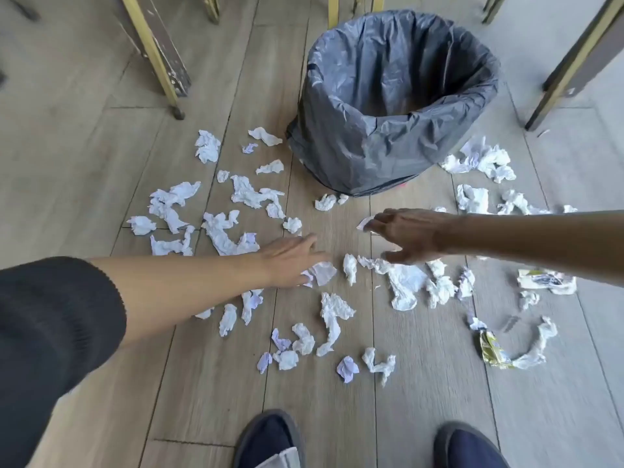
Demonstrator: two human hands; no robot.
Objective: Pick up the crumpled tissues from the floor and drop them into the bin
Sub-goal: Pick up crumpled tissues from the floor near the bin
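Barely starting: left hand (293, 256) pinching one tissue (322, 272), right hand (405, 233) spread wide, dozens littering floor (422, 383), bin (391, 106) at twelve o'clock.

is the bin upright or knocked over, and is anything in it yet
Upright: the bin stands on the floor with its black liner's mouth facing up. Contents: cannot tell; only dark liner shows inside.
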